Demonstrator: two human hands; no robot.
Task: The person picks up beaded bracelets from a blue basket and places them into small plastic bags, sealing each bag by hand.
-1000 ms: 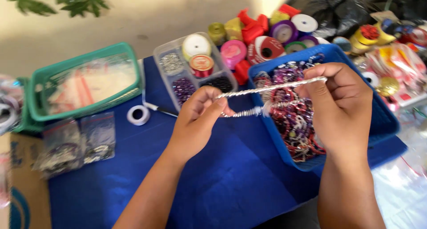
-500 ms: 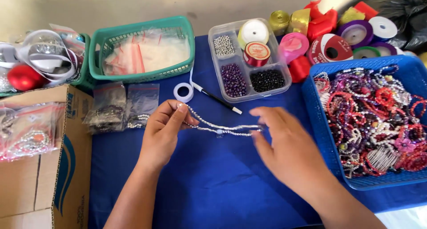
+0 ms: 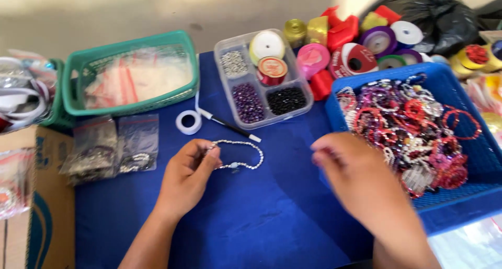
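**Bead bracelet pinched in our left hand, right hand free**

So we're at the holding step, by the look of it: our left hand has a white bead bracelet pinched between thumb and fingertips at one end, and the rest of the loop lies on the blue table, trailing off toward 3 o'clock from the hand. Left grip is closed on the bracelet, wrist low, forearm coming in from 6 o'clock.

Our right hand hovers at about 3 o'clock from the bracelet, well apart from it and just beside the blue basket of coloured bracelets. It's blurred, fingers loosely curled, and we see nothing in it, so we'd call that grip open.

Judging from this, the next move calls for a gentle hold: the strand is thin and floppy, so it wants support at both ends or it'll twist.

At 12 o'clock from the bracelet sits a thin pen, a tape roll at 11, and the clear bead tray beyond.
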